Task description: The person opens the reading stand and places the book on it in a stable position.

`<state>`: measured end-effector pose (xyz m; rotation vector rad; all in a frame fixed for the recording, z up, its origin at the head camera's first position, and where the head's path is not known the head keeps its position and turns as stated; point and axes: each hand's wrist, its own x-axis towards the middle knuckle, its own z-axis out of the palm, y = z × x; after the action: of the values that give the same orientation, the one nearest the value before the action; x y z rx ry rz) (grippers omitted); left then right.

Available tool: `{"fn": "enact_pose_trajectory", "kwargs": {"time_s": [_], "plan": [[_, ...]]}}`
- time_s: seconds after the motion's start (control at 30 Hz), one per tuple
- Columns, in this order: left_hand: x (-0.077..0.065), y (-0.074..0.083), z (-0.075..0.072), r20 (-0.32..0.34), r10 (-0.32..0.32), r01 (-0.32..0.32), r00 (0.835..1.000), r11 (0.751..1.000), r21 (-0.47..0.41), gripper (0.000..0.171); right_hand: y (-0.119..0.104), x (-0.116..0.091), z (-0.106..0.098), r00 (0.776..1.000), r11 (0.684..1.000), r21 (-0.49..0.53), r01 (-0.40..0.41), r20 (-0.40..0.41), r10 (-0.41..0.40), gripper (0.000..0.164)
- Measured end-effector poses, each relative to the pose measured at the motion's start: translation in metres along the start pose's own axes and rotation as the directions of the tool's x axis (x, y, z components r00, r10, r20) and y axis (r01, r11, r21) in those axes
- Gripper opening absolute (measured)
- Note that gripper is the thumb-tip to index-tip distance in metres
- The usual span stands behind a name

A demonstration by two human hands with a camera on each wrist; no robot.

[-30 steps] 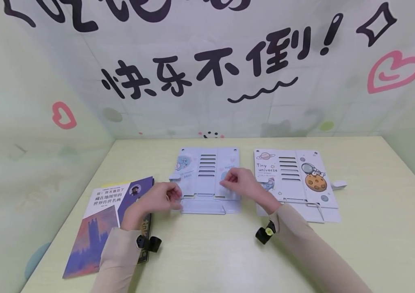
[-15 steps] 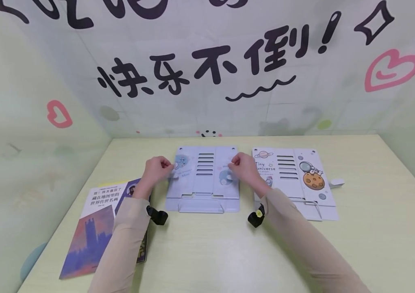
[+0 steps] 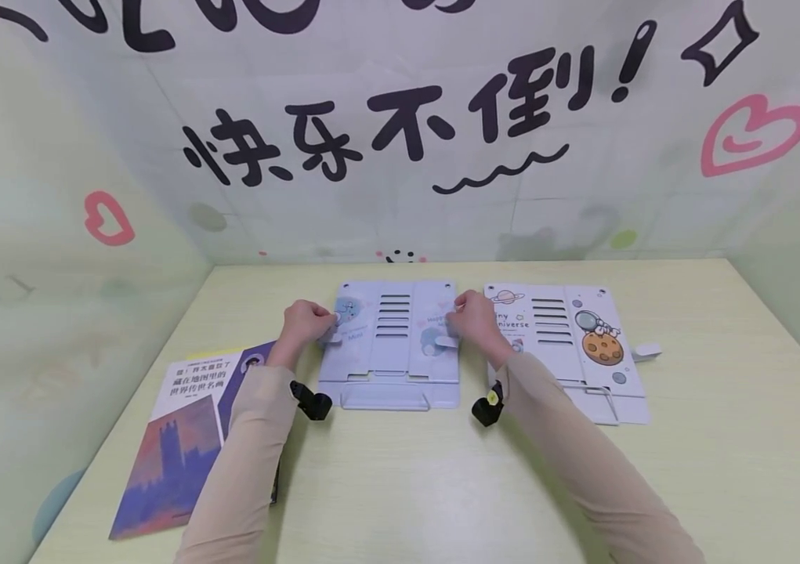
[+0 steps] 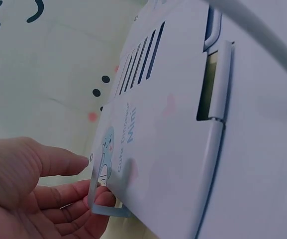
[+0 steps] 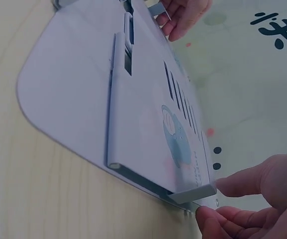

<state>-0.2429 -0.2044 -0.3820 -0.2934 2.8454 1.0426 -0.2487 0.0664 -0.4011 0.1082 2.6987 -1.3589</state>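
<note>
A white book stand point(image 3: 395, 345) with slots and a dinosaur print lies on the table, its lower wire bar folded out at the front. My left hand point(image 3: 306, 323) is at its left edge, thumb and fingers pinching the side panel beside a small clip point(image 4: 108, 210). At the right edge my right hand point(image 3: 476, 319) pinches the other side panel, thumb close to the right clip point(image 5: 195, 193). Fingertips of the left hand are partly hidden behind its clip in the left wrist view.
A second book stand point(image 3: 600, 348) with an astronaut print lies to the right, its clip point(image 3: 646, 352) sticking out. Books point(image 3: 177, 446) lie stacked at the left, partly under the left forearm. A printed cloth wall point(image 3: 385, 211) rises behind the table point(image 3: 400, 486).
Both hands have moved away from the stand's lower middle to its two side edges, where the clips now stand out over the panels. Over the last half second they have barely moved.
</note>
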Motion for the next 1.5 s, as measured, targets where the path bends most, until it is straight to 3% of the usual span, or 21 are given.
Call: {"fn": "enact_pose_trajectory", "kwargs": {"time_s": [0.13,0.37,0.57,0.97,1.17,1.33,1.5], "plan": [[0.003,0.000,0.001,0.009,-0.035,0.035,0.999,0.999,-0.020,0.028,-0.001,0.001,-0.001,1.000,0.999,0.019,-0.028,0.007,0.028,0.038],[0.009,-0.003,0.004,0.033,-0.092,0.093,0.995,0.994,-0.048,0.028,-0.002,0.005,0.000,0.997,0.997,0.027,-0.074,-0.002,0.074,0.023],[0.011,-0.005,0.006,0.022,-0.116,0.117,0.993,0.991,-0.071,0.027,-0.001,0.005,0.001,0.994,0.991,0.079,-0.104,-0.023,0.107,0.033],[0.012,-0.009,0.005,0.015,-0.168,0.168,0.986,0.966,-0.197,0.029,0.000,0.005,0.005,0.987,0.975,0.195,-0.110,-0.092,0.130,0.030],[0.011,-0.011,0.003,-0.003,-0.187,0.177,0.982,0.937,-0.301,0.028,-0.003,0.004,0.003,0.983,0.950,0.282,-0.132,-0.085,0.162,0.029],[0.012,-0.014,0.000,0.031,-0.197,0.193,0.980,0.904,-0.382,0.028,-0.004,0.001,-0.002,0.987,0.931,0.347,-0.109,-0.074,0.144,0.028],[0.011,-0.017,-0.003,0.063,-0.166,0.175,0.984,0.859,-0.481,0.029,-0.006,-0.003,-0.009,0.991,0.906,0.410,-0.100,-0.044,0.130,0.027]]}}
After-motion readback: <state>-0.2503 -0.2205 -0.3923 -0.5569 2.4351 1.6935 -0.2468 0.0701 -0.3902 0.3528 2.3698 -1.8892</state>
